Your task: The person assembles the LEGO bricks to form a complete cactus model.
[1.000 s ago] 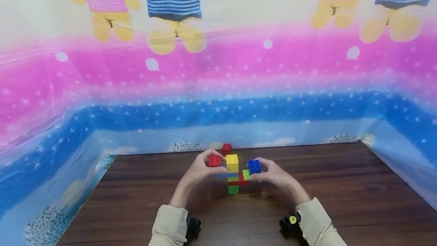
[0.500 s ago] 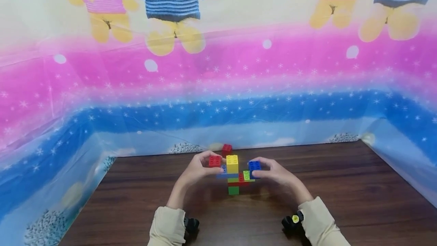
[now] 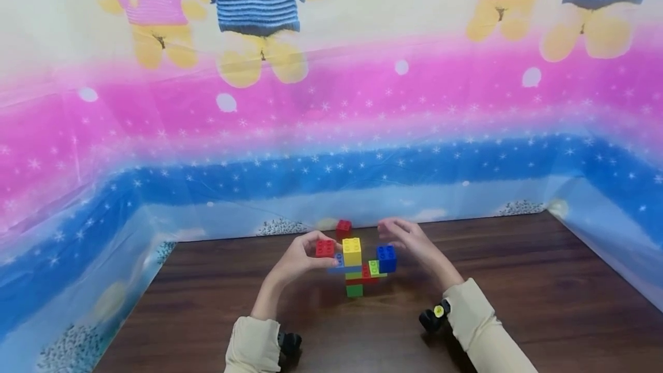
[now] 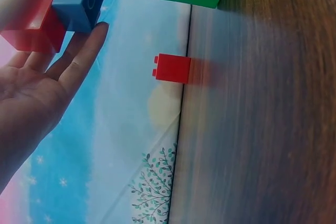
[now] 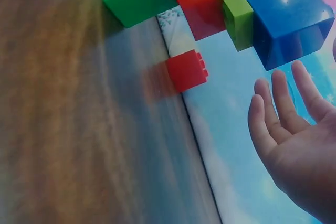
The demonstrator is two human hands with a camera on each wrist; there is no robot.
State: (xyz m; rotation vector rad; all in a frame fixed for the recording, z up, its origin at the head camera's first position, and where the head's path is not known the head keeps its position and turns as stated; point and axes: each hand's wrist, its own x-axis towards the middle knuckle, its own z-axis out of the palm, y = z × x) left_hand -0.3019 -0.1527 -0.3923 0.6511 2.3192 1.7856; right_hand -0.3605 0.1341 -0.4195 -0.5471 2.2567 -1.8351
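A structure of toy building bricks stands upright on the table, with a green brick (image 3: 354,290) at its foot and a tall yellow brick (image 3: 351,252) on top. My left hand (image 3: 295,259) holds the red brick (image 3: 325,248) on its left arm, thumb in front and fingers behind. Under that red brick shows a light blue brick (image 4: 80,1). On the right arm a dark blue brick (image 3: 386,259) sits over a lime brick (image 5: 237,11) and a red one (image 5: 198,3). My right hand (image 3: 411,239) is off the dark blue brick, fingers extended behind it and holding nothing.
A single loose red brick (image 3: 343,228) stands at the far edge of the dark wooden table (image 3: 207,304), behind the structure. A printed cloth backdrop (image 3: 331,166) rises along the table's back and sides.
My right hand has let go of the dark blue brick and moved up and back from it. The brick stays on the right arm. My left hand keeps its hold on the red brick.
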